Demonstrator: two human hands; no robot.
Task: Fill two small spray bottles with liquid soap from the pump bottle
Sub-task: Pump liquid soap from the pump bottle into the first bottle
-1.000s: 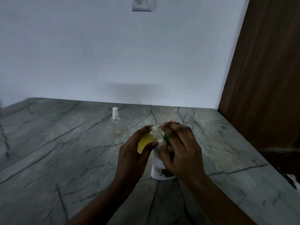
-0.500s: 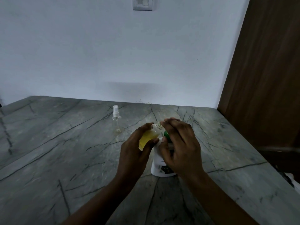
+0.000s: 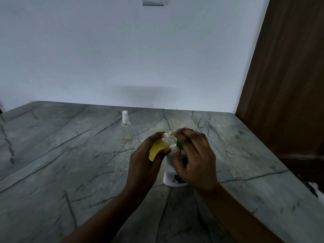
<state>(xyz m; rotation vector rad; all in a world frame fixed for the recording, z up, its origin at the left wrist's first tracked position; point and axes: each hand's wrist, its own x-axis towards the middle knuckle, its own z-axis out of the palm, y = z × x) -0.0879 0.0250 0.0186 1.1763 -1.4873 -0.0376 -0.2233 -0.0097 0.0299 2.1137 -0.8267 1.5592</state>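
Note:
My left hand [image 3: 143,160] grips a small clear spray bottle [image 3: 159,146] with yellow soap in it, tilted so its open neck sits under the pump's spout. A white pump bottle [image 3: 171,172] with a green pump head [image 3: 179,145] stands on the grey marble counter [image 3: 70,163]. My right hand [image 3: 194,158] lies over the pump head, fingers curled down on it, hiding most of the pump. A second small clear spray bottle [image 3: 125,127] with a white sprayer top stands upright farther back on the left, almost without liquid.
A white wall runs behind the counter, with a switch plate [image 3: 153,1] at the top. A dark brown wooden panel [image 3: 284,85] stands at the right, past the counter's right edge.
Both hands and the held bottle have stayed at the pump, with only a slight shift of the view. The yellow level in the held bottle looks about the same.

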